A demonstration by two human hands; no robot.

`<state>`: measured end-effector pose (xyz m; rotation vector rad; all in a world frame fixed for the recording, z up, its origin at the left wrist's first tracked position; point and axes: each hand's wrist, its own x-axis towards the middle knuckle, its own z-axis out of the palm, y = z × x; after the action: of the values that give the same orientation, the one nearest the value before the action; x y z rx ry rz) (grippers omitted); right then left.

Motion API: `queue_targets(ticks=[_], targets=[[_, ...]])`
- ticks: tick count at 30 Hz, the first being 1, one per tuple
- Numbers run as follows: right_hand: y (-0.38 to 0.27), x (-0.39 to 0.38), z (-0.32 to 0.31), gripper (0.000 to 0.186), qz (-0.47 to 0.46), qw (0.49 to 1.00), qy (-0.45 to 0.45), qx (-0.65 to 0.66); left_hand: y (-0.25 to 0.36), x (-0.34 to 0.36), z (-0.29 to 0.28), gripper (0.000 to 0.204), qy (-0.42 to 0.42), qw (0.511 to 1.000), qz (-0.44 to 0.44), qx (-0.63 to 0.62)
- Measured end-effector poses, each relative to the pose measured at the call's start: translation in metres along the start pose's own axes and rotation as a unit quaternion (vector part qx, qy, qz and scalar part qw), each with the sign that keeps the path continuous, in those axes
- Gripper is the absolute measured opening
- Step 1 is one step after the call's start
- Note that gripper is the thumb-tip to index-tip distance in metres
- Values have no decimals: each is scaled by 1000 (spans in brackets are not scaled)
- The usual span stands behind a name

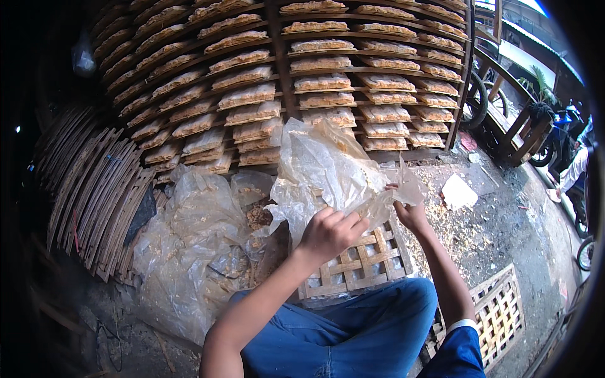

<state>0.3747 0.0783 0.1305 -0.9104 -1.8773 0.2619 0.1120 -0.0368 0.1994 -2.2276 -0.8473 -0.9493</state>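
A creased, see-through plastic sheet (324, 167) spreads over a woven lattice rack (353, 268) in front of my knees. My left hand (332, 234) is closed on the sheet's near edge, its fingers curled with the knuckles up. On the right, my right hand (411, 214) pinches the sheet's right corner, which stands up in a small peak above the fingers. Pale crumbs cling to the plastic. The near part of the lattice shows bare under my hands; its far part is hidden beneath the sheet.
Ahead stands a tall shelf rack (287, 94) full of wrapped pale slabs. Crumpled plastic (189, 233) is heaped at left, beside stacked wooden slats (94, 195). Another lattice panel (498, 315) lies by my right arm. Crumbs (454, 236) and a white scrap (459, 191) litter the floor; motorbikes and a person are far right.
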Motion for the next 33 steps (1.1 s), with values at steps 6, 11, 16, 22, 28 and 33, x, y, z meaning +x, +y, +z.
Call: queue_targets(ticks=[6,11,16,22,28,33], targets=[[79,-74,6,33,34,981,-187,-48,57,-60,63,15,-118,990,-40,-67],[50,-80,-3,38,-21,974,-203,-100,80,-103,73,24,-170,975,-90,-109],[30,-72,-20,32,45,968,-225,-102,87,-110,65,27,-198,964,-98,-147],[13,-69,-43,34,154,926,-330,-97,87,-110,41,25,-221,937,-93,-252],[21,-63,-37,50,77,977,-92,-177,60,-129,26,24,-198,904,-186,-328],[25,-10,-5,35,160,980,-86,-83,-29,-118,63,27,-64,908,-356,-213]])
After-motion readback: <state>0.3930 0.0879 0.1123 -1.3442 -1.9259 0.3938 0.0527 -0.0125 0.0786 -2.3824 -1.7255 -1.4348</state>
